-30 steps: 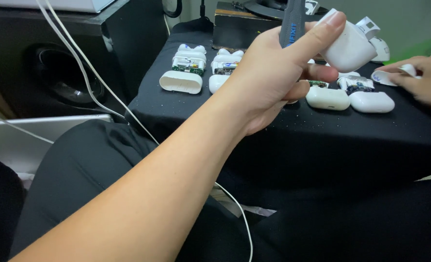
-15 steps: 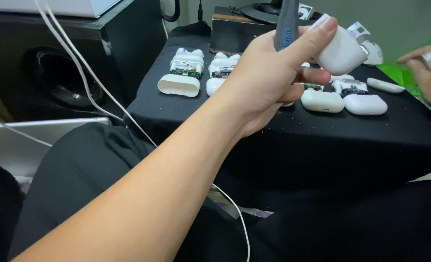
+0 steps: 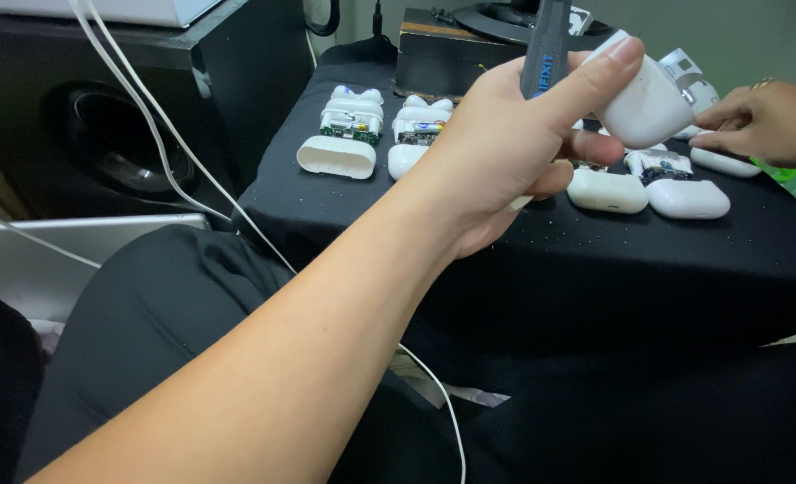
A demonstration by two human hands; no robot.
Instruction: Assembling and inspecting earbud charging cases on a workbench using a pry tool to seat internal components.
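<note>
the left hand (image 3: 514, 152) pinches a white earbud case (image 3: 644, 103) between thumb and fingers above the black worktop (image 3: 523, 242), a dark tool handle (image 3: 546, 54) clamped in the same grip. the right hand (image 3: 770, 121), a moment ago drawn back at the frame's edge, now rests its bunched fingertips on a case piece (image 3: 725, 161) at the far right, apparently picking it up. two opened cases with two shells (image 3: 337, 155) lie at left; two closed cases (image 3: 608, 190) at right.
</note>
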